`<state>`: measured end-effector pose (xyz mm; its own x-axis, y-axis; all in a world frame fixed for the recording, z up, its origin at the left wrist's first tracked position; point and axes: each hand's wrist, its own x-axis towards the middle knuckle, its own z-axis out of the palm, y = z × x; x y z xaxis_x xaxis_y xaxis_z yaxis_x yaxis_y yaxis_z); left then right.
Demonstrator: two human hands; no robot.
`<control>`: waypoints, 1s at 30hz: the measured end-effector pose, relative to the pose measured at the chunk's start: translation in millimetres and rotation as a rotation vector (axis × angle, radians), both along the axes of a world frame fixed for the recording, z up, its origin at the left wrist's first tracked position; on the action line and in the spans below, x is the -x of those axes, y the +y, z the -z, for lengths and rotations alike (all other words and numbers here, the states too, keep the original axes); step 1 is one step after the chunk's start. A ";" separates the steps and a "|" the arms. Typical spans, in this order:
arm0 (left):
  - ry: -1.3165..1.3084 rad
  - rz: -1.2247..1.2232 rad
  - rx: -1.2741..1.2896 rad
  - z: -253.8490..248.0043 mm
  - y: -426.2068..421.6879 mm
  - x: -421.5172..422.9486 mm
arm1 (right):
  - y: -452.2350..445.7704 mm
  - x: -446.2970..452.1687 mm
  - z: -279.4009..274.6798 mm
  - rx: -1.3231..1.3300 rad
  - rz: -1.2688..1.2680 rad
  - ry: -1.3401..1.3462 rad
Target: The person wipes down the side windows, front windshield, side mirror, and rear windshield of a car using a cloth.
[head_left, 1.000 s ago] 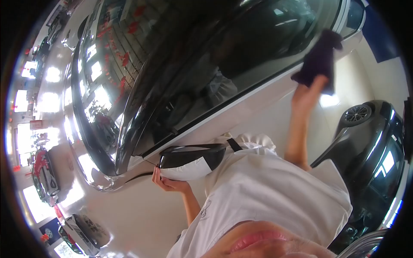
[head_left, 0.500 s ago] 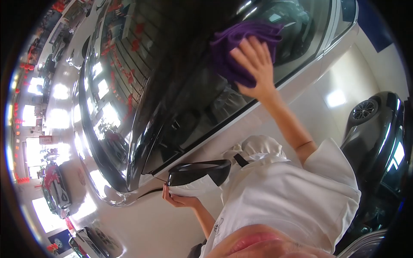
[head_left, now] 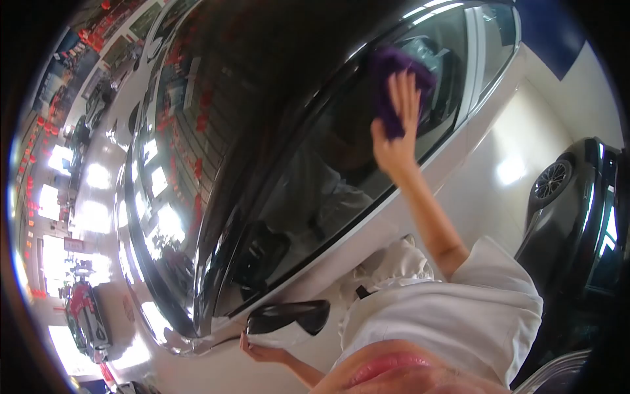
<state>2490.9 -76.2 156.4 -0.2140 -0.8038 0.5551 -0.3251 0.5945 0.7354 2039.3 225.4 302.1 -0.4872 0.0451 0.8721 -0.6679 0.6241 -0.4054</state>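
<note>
My right hand [head_left: 397, 141] presses a folded purple cloth [head_left: 387, 108] flat against the dark side window [head_left: 328, 177] of a white car. Its fingers lie extended over the cloth, with the thumb off to the side. Lower down, my left hand [head_left: 262, 352] is at the edge of the car's side mirror [head_left: 289, 320], which has a black top and a white lower part. The fingertips touch the mirror's end and seem curled around it; part of the grip is hidden behind the housing.
The car's dark, glossy roof [head_left: 275, 59] and windshield [head_left: 177, 151] reflect lights and red decorations. Behind me on the right stands a dark car [head_left: 571, 210]. Further cars, one of them a red-and-black car [head_left: 85, 315], stand across the shiny floor on the left.
My right hand and the cloth have slid to the right along the window, and the cloth looks more bunched. The left hand stays at the mirror while the view has shifted.
</note>
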 end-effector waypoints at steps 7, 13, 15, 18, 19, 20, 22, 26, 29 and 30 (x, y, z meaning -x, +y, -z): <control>-0.195 -0.367 0.314 -41.2 52.3 67.3 | 53.8 -50.7 57.3 -0.172 -0.431 -0.405; 0.213 0.187 0.317 -70.4 209.4 255.1 | 157.0 -55.8 90.7 0.118 -1.008 -0.791; 0.212 0.436 0.265 -56.1 269.8 302.8 | 204.2 -59.5 118.2 0.726 -1.212 -1.392; 0.191 0.593 0.229 -30.6 348.7 349.9 | 273.2 -63.7 142.8 1.509 -1.041 -1.712; 0.219 0.640 0.156 -16.8 367.6 360.2 | 296.9 -68.8 161.3 1.507 -1.036 -1.712; 0.226 0.638 0.152 -5.8 382.1 367.1 | 317.3 -76.4 182.0 1.684 -1.104 -1.650; 0.346 0.658 0.079 3.3 407.1 382.2 | 362.3 -91.6 201.9 1.930 -1.106 -1.497; 0.220 0.707 0.107 -2.2 438.1 407.0 | 452.2 -110.8 217.9 2.018 -0.810 -1.104; 0.187 0.747 0.207 -2.8 446.0 422.9 | 493.4 -112.7 219.6 1.936 -0.665 -0.858; 0.184 0.749 0.207 -1.2 449.9 426.1 | 504.3 -110.6 221.6 1.939 -0.662 -0.857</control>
